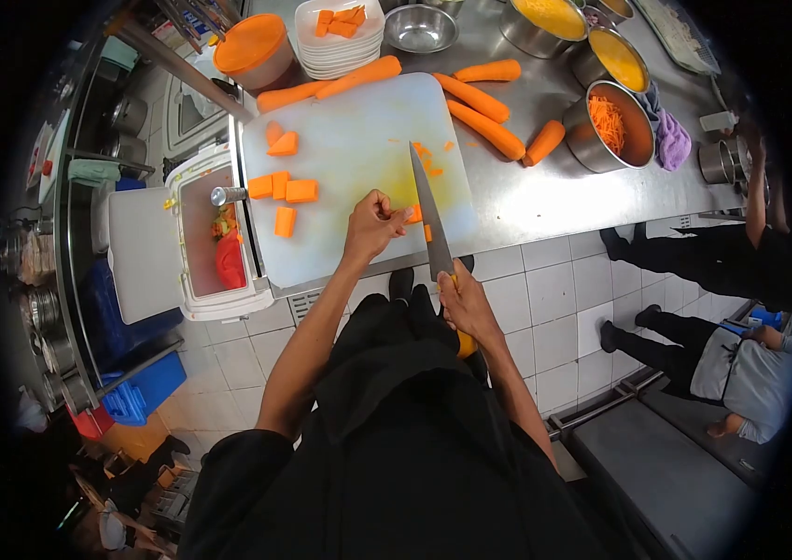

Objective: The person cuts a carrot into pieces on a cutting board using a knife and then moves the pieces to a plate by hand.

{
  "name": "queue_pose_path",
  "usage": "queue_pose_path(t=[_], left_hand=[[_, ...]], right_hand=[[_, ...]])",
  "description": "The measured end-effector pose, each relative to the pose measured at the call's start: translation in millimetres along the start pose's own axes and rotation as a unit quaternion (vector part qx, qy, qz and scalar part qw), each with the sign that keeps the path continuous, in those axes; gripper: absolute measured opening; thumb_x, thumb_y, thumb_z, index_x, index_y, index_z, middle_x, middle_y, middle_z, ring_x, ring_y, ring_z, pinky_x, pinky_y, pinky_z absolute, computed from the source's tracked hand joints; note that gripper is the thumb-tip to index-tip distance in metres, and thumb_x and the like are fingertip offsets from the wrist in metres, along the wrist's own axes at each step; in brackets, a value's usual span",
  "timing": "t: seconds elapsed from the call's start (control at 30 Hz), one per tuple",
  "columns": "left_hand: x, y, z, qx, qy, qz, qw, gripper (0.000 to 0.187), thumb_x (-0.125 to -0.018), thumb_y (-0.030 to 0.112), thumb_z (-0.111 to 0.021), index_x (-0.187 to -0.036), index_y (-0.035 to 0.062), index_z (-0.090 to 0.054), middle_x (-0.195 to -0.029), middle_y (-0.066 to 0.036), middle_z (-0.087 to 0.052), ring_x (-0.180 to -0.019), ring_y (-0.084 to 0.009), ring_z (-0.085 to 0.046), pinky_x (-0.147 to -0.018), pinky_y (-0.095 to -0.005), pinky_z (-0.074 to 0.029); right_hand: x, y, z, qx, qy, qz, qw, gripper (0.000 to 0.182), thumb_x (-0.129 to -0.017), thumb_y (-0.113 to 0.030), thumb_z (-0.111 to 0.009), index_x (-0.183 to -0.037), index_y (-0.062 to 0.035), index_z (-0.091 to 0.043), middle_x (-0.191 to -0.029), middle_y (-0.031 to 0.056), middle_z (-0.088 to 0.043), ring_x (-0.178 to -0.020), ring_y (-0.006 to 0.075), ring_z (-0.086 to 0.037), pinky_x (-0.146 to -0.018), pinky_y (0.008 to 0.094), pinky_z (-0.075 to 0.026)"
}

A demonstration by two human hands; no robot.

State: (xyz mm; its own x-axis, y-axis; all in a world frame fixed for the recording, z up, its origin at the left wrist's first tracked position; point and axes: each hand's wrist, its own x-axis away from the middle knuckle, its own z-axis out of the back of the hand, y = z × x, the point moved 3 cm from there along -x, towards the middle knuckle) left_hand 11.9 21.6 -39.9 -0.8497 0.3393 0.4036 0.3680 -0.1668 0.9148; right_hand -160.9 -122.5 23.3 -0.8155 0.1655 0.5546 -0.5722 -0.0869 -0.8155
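My right hand (467, 303) is closed round the yellow handle of a large knife (430, 210), whose blade points away from me across the white cutting board (321, 131). Just left of the blade, my left hand (378, 224) has its fingers curled, with the fingertips at a small carrot piece (413, 214). Carrot bits (427, 159) lie beside the blade tip, and a sliver of orange shows against the blade. Several carrot chunks (301, 191) rest on the board's left side. Whole peeled carrots (486, 129) lie along its far and right edges.
Beyond the board are stacked white dishes (342, 54), an orange-lidded tub (253, 49) and a metal bowl (421, 29). A pot of shredded carrot (622, 149) stands right, near a purple cloth (672, 142). An open bin (212, 290) adjoins the left side. Two people stand at right.
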Motion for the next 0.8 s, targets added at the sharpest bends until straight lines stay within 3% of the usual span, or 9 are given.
queue_pose_path(t=[0.27, 0.33, 0.43, 0.63, 0.8], left_hand=[[-0.3, -1.9, -0.3, 0.023, -0.004, -0.002, 1.000, 0.043, -0.090, 0.016, -0.082, -0.082, 0.0096, -0.041, -0.072, -0.004, -0.061, -0.060, -0.0093, -0.064, -0.056, -0.0266, -0.056], [-0.6, -1.8, -1.1, 0.035, -0.007, -0.008, 0.999, 0.043, -0.090, 0.016, -0.083, -0.082, 0.0096, -0.041, -0.072, -0.003, -0.060, -0.059, -0.0092, -0.063, -0.055, -0.0267, -0.056], [-3.2, -4.8, -0.5, 0.021, -0.004, -0.001, 1.000, 0.044, -0.089, 0.016, -0.083, -0.082, 0.0100, -0.040, -0.072, -0.002, -0.058, -0.059, -0.0091, -0.063, -0.055, -0.0268, -0.056], [-0.4, -2.3, -1.6, 0.025, 0.002, -0.001, 1.000, 0.044, -0.089, 0.017, -0.084, -0.082, 0.0102, -0.041, -0.073, -0.002, -0.057, -0.059, -0.0089, -0.063, -0.054, -0.0262, -0.055], [-0.9, -1.9, -1.6, 0.021, 0.011, -0.007, 1.000, 0.044, -0.088, 0.015, -0.083, -0.082, 0.0101, -0.041, -0.072, -0.002, -0.058, -0.059, -0.0093, -0.063, -0.054, -0.0263, -0.055]], right_hand=[[-12.0, -0.8, -1.4, -0.028, -0.025, 0.000, 0.999, 0.025, -0.108, -0.027, -0.049, -0.101, -0.0036, -0.046, -0.065, 0.0044, -0.049, -0.044, 0.0119, -0.051, -0.040, 0.0303, -0.042], [-12.1, 0.0, -2.7, -0.048, -0.042, -0.020, 0.998, 0.021, -0.110, -0.027, -0.047, -0.107, -0.0065, -0.044, -0.066, -0.0012, -0.043, -0.045, 0.0058, -0.041, -0.040, 0.0248, -0.038], [-12.6, -2.8, -0.7, -0.078, -0.041, -0.033, 0.996, 0.022, -0.108, -0.027, -0.050, -0.105, -0.0054, -0.047, -0.065, 0.0021, -0.048, -0.045, 0.0098, -0.050, -0.040, 0.0287, -0.041], [-23.5, -3.6, -7.5, -0.114, -0.060, -0.049, 0.990, 0.017, -0.108, -0.025, -0.048, -0.109, -0.0081, -0.046, -0.065, -0.0013, -0.042, -0.045, 0.0070, -0.041, -0.040, 0.0259, -0.039], [-21.8, 4.7, -6.2, -0.152, -0.075, -0.041, 0.985, 0.017, -0.108, -0.025, -0.048, -0.110, -0.0089, -0.047, -0.066, -0.0001, -0.043, -0.045, 0.0074, -0.043, -0.040, 0.0259, -0.040]])
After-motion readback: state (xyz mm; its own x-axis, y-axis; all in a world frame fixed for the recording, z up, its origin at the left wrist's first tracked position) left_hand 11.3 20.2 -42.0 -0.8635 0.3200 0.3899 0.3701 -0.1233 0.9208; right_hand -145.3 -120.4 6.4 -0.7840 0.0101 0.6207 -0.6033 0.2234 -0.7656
